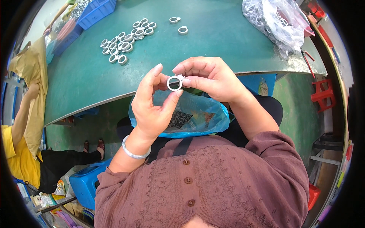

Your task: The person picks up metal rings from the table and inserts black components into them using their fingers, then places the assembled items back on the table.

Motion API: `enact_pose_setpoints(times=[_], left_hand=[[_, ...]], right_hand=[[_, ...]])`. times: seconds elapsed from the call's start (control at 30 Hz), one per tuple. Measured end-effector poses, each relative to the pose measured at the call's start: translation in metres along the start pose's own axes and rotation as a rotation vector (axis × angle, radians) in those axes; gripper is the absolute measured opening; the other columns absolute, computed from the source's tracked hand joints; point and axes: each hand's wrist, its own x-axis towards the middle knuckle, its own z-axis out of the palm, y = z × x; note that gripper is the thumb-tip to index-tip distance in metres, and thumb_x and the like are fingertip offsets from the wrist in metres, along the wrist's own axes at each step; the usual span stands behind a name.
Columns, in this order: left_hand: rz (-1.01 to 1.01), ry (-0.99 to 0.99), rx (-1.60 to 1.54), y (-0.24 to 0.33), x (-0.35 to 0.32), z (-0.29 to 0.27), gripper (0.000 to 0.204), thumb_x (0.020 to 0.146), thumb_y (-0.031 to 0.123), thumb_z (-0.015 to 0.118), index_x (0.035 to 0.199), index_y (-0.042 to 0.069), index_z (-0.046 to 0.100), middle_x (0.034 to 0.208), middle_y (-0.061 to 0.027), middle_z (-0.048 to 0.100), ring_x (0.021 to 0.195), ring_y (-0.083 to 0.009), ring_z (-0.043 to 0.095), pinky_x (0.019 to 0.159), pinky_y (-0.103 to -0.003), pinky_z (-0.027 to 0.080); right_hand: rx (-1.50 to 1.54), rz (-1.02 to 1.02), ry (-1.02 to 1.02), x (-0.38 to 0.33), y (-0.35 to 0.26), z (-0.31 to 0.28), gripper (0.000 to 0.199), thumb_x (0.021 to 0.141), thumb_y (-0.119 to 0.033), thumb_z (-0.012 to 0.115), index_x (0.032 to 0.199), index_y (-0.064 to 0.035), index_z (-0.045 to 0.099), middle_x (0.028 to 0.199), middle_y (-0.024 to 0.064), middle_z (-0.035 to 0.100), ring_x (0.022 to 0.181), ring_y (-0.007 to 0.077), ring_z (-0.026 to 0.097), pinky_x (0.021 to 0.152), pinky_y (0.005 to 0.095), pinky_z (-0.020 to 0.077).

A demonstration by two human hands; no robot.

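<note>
A light grey ring point(174, 90) with a small lug on its side is held up in front of me, near the table's front edge. My left hand point(149, 108) grips its left side between thumb and fingers. At the lug, the fingertips of my right hand point(215, 78) are pinched together on the ring. Beneath my hands a blue plastic bag point(218, 121) lies open at my lap, with small dark pieces point(179, 119) inside. Across the green table point(163, 49), several similar rings point(129, 38) lie in a loose cluster, and two more point(183, 30) sit apart to its right.
A clear plastic bag of rings point(273, 22) stands at the far right, with red-handled pliers point(307, 57) by the table edge. Blue bins point(95, 14) line the far left. Beside the table's left end is another person in yellow point(23, 155). Blue point(85, 182) and red stools point(323, 95) flank me.
</note>
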Motion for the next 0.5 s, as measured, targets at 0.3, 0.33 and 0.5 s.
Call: enact_pose_setpoints(times=[0.3,0.33,0.5], left_hand=[[0.085,0.078,0.047,-0.001,0.0029,0.0047,0.058,0.065,-0.005,0.068,0.118,0.001,0.046,0.085,-0.0097,0.059,0.074,-0.0168,0.059,0.068,-0.027,0.049],[0.085,0.077,0.047,-0.0006,0.0027,0.0039,0.058,0.065,-0.005,0.068,0.118,0.001,0.046,0.085,-0.0097,0.059,0.074,-0.0168,0.059,0.068,-0.027,0.049],[0.057,-0.001,0.04,0.0001,0.0022,0.0013,0.062,0.068,-0.011,0.064,0.124,0.0,0.038,0.093,-0.0097,0.056,0.083,-0.0147,0.056,0.075,-0.027,0.047]], right_hand=[[-0.018,-0.008,-0.012,0.0007,0.0019,-0.0018,0.022,0.08,0.004,0.051,0.102,0.0036,0.056,0.091,0.0071,0.061,0.085,0.0111,0.057,0.077,0.0245,0.0464],[-0.022,-0.013,-0.012,0.0007,0.002,-0.0019,0.023,0.08,0.005,0.051,0.102,0.0036,0.056,0.091,0.007,0.061,0.085,0.011,0.057,0.077,0.0243,0.0464],[-0.034,-0.036,-0.005,0.0011,0.0024,-0.0016,0.022,0.08,0.004,0.052,0.101,0.0039,0.056,0.089,0.0067,0.061,0.083,0.0108,0.057,0.077,0.0241,0.0463]])
